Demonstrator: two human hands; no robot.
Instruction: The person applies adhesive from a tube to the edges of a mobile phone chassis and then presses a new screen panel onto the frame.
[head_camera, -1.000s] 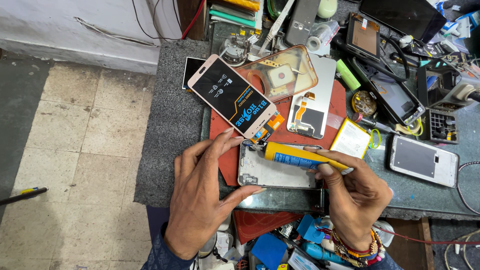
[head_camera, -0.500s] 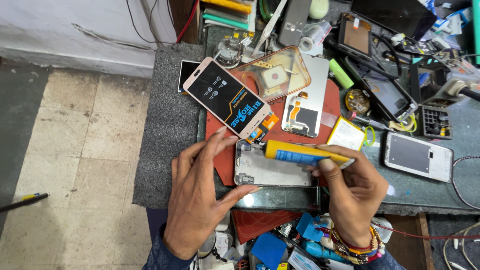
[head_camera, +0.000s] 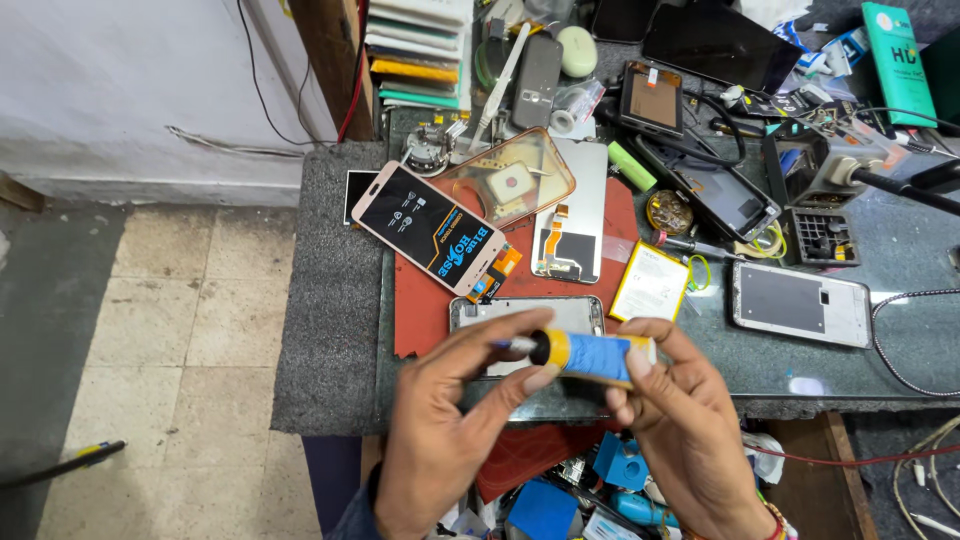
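Above the near edge of the desk, both hands hold a yellow-and-blue glue tube level, over a bare phone frame lying on the red mat. The right hand wraps its fingers around the tube's body, thumb on top; the left hand pinches the black cap end between thumb and fingertips. On the mat behind lies a pink phone face up with a sticker on its screen, partly over a clear orange case that holds a small square part. Beside it rests a screen panel with orange flex cables showing. A yellow-edged battery sits just right of the mat, and a white phone lies face down farther right. A small round tin holds what look like tiny parts, too small to tell. A black compartment tray stands near it; I cannot tell its contents.
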